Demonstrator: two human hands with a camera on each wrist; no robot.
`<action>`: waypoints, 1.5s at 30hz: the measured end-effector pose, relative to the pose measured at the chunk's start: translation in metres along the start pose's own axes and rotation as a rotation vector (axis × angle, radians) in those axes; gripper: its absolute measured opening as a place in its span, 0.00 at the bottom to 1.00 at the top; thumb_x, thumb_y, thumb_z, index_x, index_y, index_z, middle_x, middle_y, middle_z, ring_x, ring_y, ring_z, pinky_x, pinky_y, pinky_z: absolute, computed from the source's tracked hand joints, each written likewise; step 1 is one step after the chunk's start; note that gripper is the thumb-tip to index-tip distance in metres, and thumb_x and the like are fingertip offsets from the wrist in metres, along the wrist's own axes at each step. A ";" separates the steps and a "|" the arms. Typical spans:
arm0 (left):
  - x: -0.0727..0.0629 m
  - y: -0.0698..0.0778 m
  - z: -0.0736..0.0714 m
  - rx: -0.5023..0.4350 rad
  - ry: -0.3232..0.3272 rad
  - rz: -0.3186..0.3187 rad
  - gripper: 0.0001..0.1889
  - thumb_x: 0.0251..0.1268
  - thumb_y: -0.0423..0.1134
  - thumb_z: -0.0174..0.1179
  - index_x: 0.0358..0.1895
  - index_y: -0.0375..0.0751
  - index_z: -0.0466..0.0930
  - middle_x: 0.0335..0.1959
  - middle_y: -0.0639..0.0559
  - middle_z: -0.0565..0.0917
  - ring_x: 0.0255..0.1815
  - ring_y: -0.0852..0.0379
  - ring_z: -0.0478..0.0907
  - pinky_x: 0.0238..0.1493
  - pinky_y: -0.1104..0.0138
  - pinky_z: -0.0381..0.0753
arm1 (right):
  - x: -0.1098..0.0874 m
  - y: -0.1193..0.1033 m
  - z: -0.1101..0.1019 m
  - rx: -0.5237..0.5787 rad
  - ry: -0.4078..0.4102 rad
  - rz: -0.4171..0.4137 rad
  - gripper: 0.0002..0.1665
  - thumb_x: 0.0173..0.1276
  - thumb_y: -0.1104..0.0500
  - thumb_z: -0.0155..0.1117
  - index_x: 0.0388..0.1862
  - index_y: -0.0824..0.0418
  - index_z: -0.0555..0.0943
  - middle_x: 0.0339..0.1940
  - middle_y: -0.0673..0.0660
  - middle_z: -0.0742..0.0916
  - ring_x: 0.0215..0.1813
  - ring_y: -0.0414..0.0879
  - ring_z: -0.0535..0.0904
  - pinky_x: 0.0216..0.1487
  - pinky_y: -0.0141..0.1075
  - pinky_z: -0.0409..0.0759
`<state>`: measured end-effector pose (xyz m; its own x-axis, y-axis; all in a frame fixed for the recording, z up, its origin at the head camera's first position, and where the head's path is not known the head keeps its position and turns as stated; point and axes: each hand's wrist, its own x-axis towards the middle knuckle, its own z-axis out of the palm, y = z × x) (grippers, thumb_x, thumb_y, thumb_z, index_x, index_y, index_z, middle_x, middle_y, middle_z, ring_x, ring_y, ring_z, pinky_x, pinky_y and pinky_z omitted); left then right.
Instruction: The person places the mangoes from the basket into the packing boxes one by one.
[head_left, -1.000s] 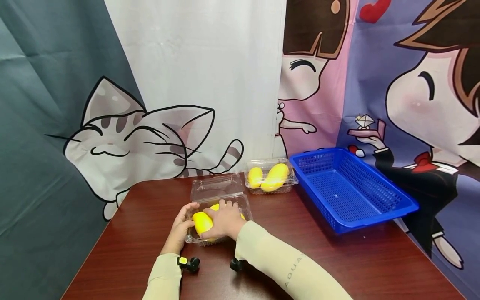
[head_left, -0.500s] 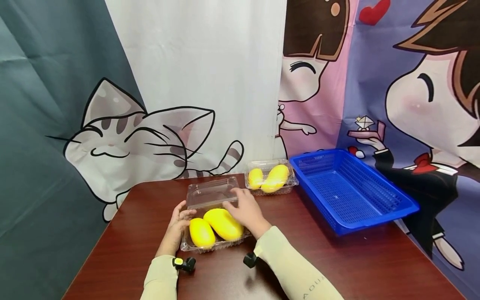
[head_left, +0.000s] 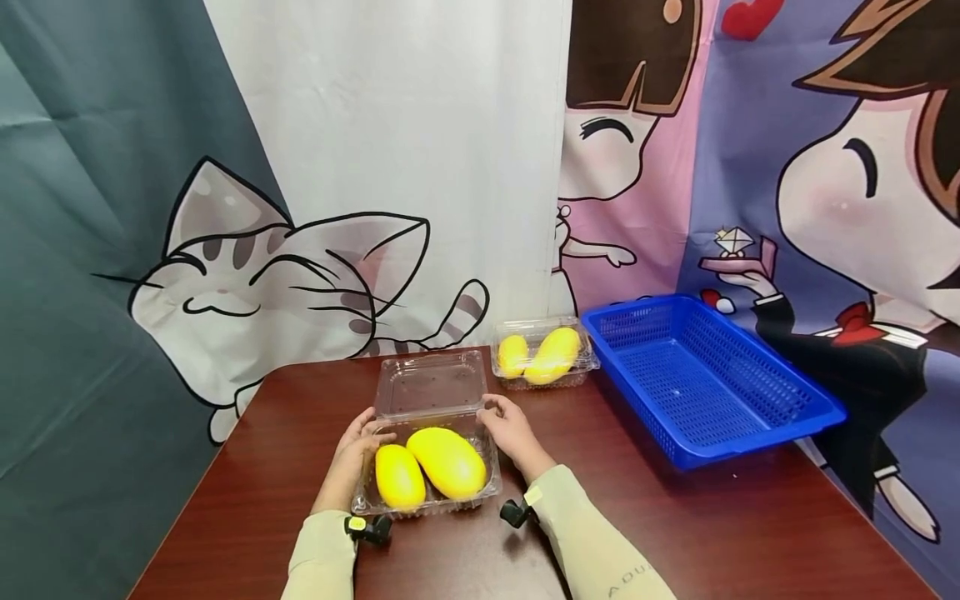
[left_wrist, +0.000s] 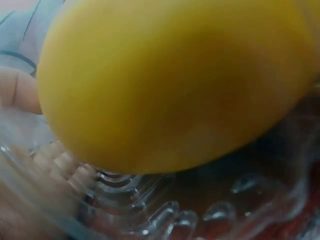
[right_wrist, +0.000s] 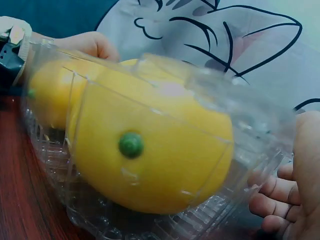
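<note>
A clear plastic clamshell box [head_left: 491,492] stands on the table before me, its lid [head_left: 431,383] tilted back. Two yellow mangoes [head_left: 446,462] lie side by side in it, the right one larger. My left hand [head_left: 352,458] holds the box's left wall, its fingers over the rim. At the back right corner, by the hinge, my right hand [head_left: 513,433] grips the box with curled fingers [right_wrist: 272,200]. The right wrist view shows a green stem end on the larger mango [right_wrist: 155,135]. In the left wrist view a mango [left_wrist: 170,85] covers much of the hand.
Behind, against the curtain [head_left: 420,108], sits a second clear box [head_left: 585,375] with two mangoes, its lid down. A blue plastic basket [head_left: 742,437] stands beside it at the right. Dark reddish wood tabletop [head_left: 615,517] stretches in front of the basket.
My right hand has risen off the mangoes and moved right to the box's back corner. The box has slid slightly toward me; my left hand has stayed at its left side.
</note>
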<state>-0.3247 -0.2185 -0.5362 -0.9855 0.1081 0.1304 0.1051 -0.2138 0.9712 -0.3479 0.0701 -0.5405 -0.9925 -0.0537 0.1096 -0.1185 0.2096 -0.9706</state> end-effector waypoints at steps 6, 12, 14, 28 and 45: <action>0.002 0.009 0.000 0.044 0.036 -0.109 0.29 0.79 0.32 0.39 0.78 0.30 0.49 0.62 0.45 0.77 0.53 0.60 0.80 0.57 0.70 0.75 | 0.003 -0.004 -0.004 0.059 -0.018 -0.031 0.28 0.74 0.57 0.61 0.71 0.60 0.72 0.48 0.60 0.82 0.42 0.47 0.77 0.41 0.39 0.77; -0.001 0.040 -0.009 0.180 -0.067 -0.154 0.31 0.80 0.47 0.27 0.81 0.38 0.47 0.76 0.29 0.60 0.71 0.44 0.65 0.64 0.62 0.65 | 0.000 -0.030 -0.010 0.128 -0.036 -0.091 0.28 0.77 0.53 0.59 0.72 0.59 0.71 0.60 0.64 0.80 0.51 0.57 0.80 0.46 0.46 0.80; -0.002 0.053 -0.009 0.216 -0.112 -0.156 0.33 0.80 0.50 0.25 0.82 0.38 0.45 0.77 0.27 0.57 0.74 0.38 0.59 0.66 0.57 0.61 | 0.000 -0.039 -0.013 0.137 -0.034 -0.123 0.28 0.78 0.53 0.58 0.72 0.60 0.70 0.61 0.65 0.79 0.55 0.60 0.78 0.52 0.51 0.79; -0.032 0.120 0.001 0.586 -0.272 -0.359 0.49 0.72 0.72 0.15 0.82 0.36 0.40 0.77 0.25 0.53 0.76 0.26 0.55 0.65 0.32 0.62 | -0.021 -0.107 -0.033 -0.258 0.053 -0.057 0.39 0.74 0.28 0.46 0.55 0.58 0.83 0.48 0.58 0.86 0.52 0.54 0.80 0.58 0.53 0.76; -0.021 0.100 0.007 0.551 -0.202 -0.443 0.40 0.73 0.51 0.31 0.80 0.40 0.23 0.77 0.22 0.36 0.75 0.19 0.47 0.70 0.29 0.48 | -0.002 -0.058 -0.023 0.103 -0.154 0.051 0.27 0.77 0.48 0.56 0.70 0.56 0.76 0.68 0.60 0.79 0.67 0.57 0.74 0.61 0.57 0.75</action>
<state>-0.2922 -0.2355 -0.4403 -0.9128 0.2597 -0.3151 -0.1933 0.4047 0.8938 -0.3396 0.0807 -0.4795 -0.9800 -0.1960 0.0334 -0.0568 0.1151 -0.9917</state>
